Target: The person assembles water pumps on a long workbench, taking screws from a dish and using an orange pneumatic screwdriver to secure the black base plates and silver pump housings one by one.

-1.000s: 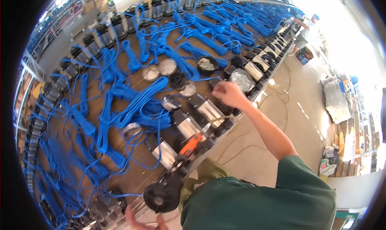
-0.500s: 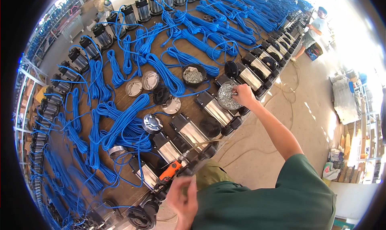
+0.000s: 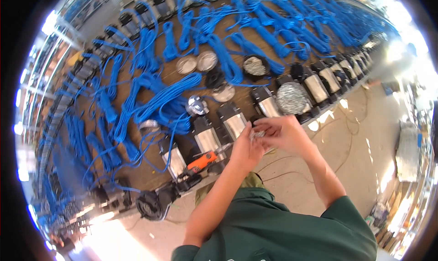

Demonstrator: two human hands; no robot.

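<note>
Hands (image 3: 286, 134) now together at metal pieces (image 3: 258, 134)

Brown bench (image 3: 142, 170); on it, blue cable bundles (image 3: 169, 96), dark bowl (image 3: 268, 67); silver-black motors (image 3: 234, 124) along near edge

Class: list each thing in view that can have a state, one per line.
left hand: curled, near the right
right hand: fingers bent
small silvery pieces: between the hands
orange tool: lying unheld
blue cables: bundled
round dish: filled
dark bowl: holding pieces
</note>
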